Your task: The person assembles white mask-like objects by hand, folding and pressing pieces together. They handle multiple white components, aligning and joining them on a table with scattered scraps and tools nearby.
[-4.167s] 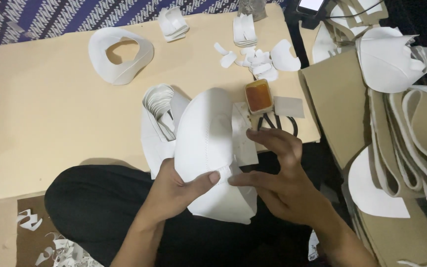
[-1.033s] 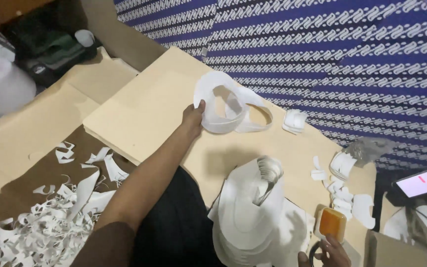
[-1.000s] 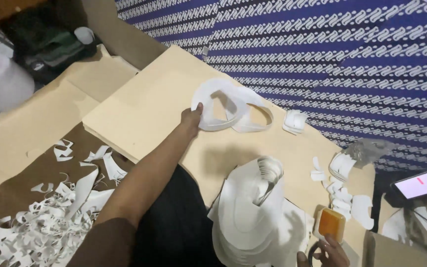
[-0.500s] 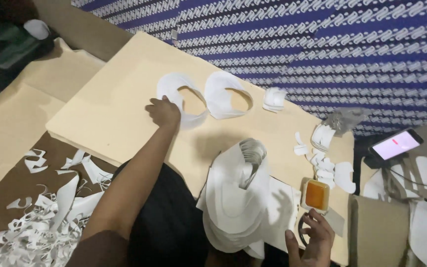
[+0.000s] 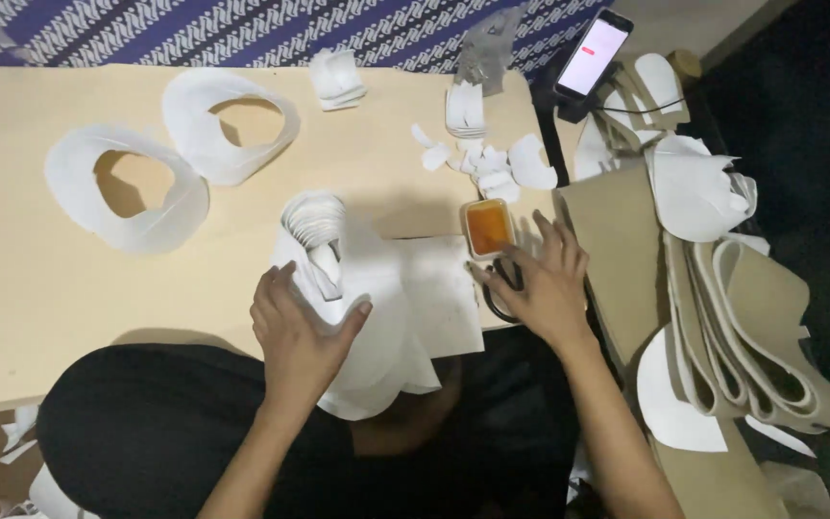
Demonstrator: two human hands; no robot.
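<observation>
White curved foam pieces, stacked (image 5: 377, 327), lie at the near edge of the tan board worktop (image 5: 40, 288), directly before the person. Left hand (image 5: 295, 332) presses on the stack, thumb spread to one side and fingers curled over the other, gripping its smooth, matte surface. Right hand (image 5: 540, 279) rests flat with fingers spread on black-handled scissors (image 5: 503, 288); whether it grips them cannot be told. Just beside its fingertips stands a small square container of orange paste (image 5: 488, 227). Two white ring-shaped foam cut-outs (image 5: 146, 168) lie far left, apart from the stack. Small white offcuts (image 5: 487, 159) are scattered beyond the container. A smartphone with lit white screen (image 5: 593, 53) lies at the far right corner. Tan curved strips (image 5: 761, 336) are piled on the right.
</observation>
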